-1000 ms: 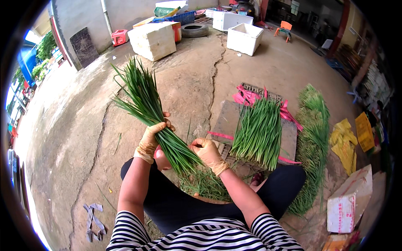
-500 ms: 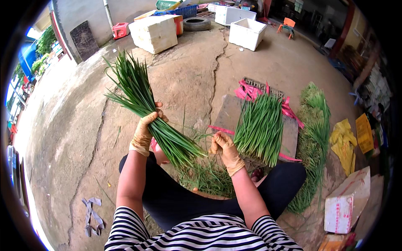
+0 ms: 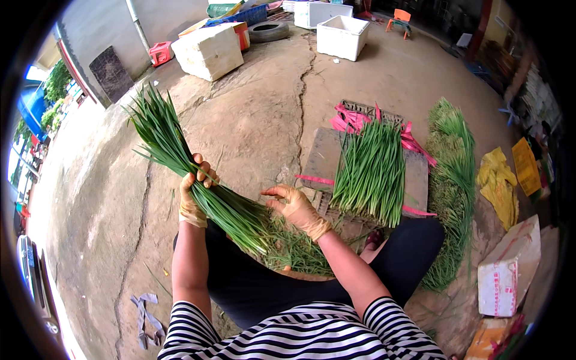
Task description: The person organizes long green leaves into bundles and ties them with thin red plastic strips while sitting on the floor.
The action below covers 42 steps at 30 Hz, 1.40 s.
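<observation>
My gloved left hand [image 3: 198, 183] is wrapped round the middle of a thick bunch of Chinese chives [image 3: 162, 135]. The bunch slants, dark leaf tips up to the far left, pale stem ends down toward my lap. Beside the lower stems is my gloved right hand [image 3: 295, 207], fingers spread and nothing visible in them; whether its fingertips touch the bunch I cannot tell. On a board [image 3: 321, 156] to the right lies a neat pile of chives [image 3: 372, 171], with pink ties [image 3: 351, 120] under and behind it. Loose trimmings [image 3: 297, 249] are scattered below my hands.
A long heap of untidy chives [image 3: 447, 198] lies right of the board. Farther right are a yellow cloth [image 3: 498, 183] and a carton [image 3: 510, 267]. White foam boxes [image 3: 210, 53] and a tyre [image 3: 268, 32] stand at the back. Grey strips [image 3: 147, 318] lie on the ground at lower left.
The bunch and my left hand have moved slightly left. My right hand has moved left toward the stems; its pinch has opened and the thin strand it held is gone from it.
</observation>
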{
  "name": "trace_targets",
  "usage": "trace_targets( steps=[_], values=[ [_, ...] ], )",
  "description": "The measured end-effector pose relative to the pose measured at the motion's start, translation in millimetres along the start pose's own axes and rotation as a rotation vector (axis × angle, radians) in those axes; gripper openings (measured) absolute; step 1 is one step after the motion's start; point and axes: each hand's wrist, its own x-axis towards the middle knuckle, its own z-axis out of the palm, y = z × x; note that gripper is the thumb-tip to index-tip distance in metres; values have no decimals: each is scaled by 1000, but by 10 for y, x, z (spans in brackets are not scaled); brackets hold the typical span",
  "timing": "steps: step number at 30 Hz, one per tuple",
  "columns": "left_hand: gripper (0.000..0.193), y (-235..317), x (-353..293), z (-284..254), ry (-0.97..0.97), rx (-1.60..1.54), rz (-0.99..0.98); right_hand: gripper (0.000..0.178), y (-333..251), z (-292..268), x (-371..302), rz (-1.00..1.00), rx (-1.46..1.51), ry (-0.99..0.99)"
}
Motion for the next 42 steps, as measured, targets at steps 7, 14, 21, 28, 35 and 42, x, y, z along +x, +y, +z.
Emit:
trace_targets(
  steps=[7,14,21,28,35,42],
  values=[
    [37,47,-31,40,-82,-137,31,15,-124,202,62,108,-236,-22],
    [40,42,-35,-67,-115,-117,21,15,-128,84,23,55,-194,85],
    [36,52,-27,15,-146,-102,52,18,224,-11,-153,108,181,295],
    [38,25,-21,56,-104,-113,28,20,-214,213,-31,-242,-266,103],
    [39,114,-38,-12,-69,-115,87,6,22,139,-59,137,713,-245],
    [39,212,6,-89,-183,-185,147,22,712,-378,-527,459,-213,-228]
  ],
)
